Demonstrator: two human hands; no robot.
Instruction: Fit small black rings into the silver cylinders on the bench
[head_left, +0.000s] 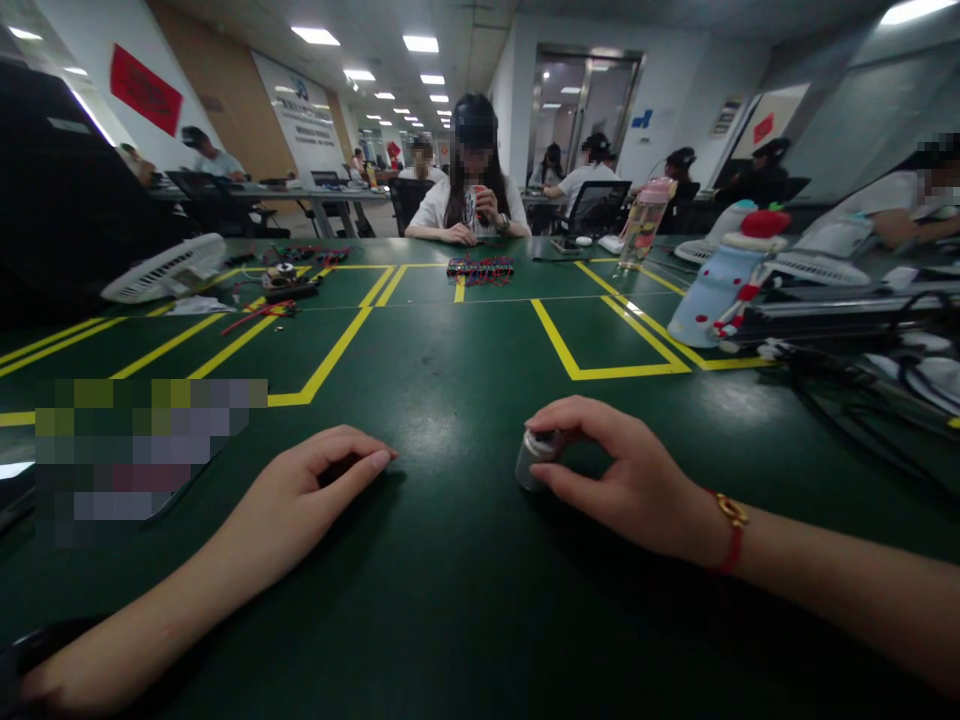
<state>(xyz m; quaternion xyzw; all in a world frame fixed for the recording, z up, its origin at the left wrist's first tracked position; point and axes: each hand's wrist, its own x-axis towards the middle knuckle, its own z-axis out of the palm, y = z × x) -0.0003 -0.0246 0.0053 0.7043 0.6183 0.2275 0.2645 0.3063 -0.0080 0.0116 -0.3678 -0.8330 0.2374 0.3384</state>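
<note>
- Left hand (300,500) flat on table (465,600); right hand (630,480) to its right, around a small cylinder (534,458).
- Wire bundle (480,268) far behind, centre.
- Bottle (720,285) right-rear; fan (166,268), possibly, left-rear.

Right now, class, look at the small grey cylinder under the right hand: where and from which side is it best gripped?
Probably by its round side wall, from above. The small grey cylinder stands on the green table, and the right hand already arches over it with thumb and fingers on opposite sides. The left hand rests apart.
</note>
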